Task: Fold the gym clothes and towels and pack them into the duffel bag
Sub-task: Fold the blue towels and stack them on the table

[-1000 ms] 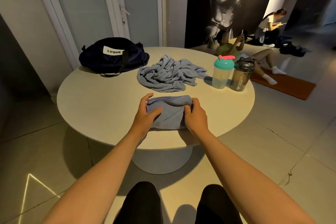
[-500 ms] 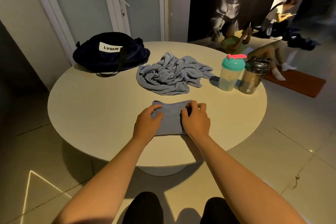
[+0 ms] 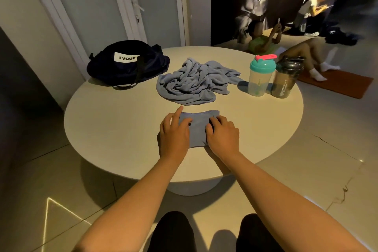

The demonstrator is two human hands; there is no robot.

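Blue folded cloth [image 3: 199,129] is pressed onto the near side of the table [image 3: 114,120] by the flat-fingered left hand [image 3: 173,135] and the bent-fingered right hand [image 3: 223,136], a pinch being indiscernible, while the duffel bag [image 3: 126,65] is set far-left, nearer the left hand.

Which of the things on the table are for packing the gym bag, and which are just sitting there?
For the job: the folded blue cloth, under the left hand and the right hand; the crumpled blue towel; the duffel bag.

Just lying about: the teal shaker bottle; the dark shaker bottle.
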